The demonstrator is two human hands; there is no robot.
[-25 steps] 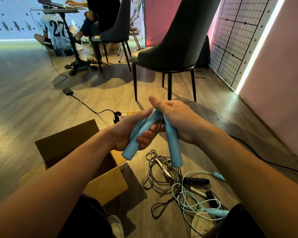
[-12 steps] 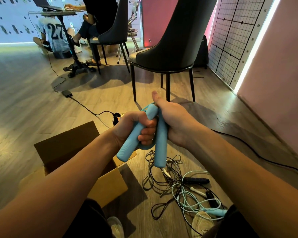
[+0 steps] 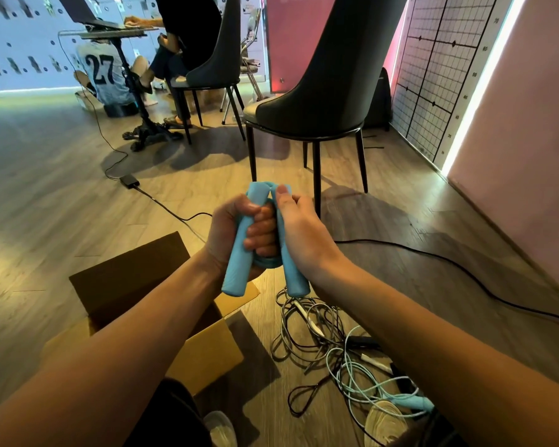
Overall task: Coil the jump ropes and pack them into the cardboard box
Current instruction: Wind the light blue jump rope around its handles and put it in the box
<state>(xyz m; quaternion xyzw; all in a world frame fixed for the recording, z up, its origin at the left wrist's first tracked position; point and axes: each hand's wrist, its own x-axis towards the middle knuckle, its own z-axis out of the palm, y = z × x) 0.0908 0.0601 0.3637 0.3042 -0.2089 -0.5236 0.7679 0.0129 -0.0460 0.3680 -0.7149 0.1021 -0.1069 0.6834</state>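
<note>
Our left hand (image 3: 229, 230) and right hand (image 3: 304, 233) each clench a light-blue foam jump-rope handle (image 3: 236, 269); easing off could let the bundled blue cord (image 3: 267, 263) uncoil short of the brown cardboard box (image 3: 204, 356).

Left hand (image 3: 228, 235) and right hand (image 3: 305, 235), fingers curled, grip the jump rope (image 3: 236, 272).

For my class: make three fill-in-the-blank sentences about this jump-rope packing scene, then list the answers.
1. The left hand and right hand each grip a light ____ jump rope handle.
2. The cardboard box stands open under the ____ forearm.
3. Loose ropes lie tangled to the ____ of the box.
Answers: blue; left; right.
</note>
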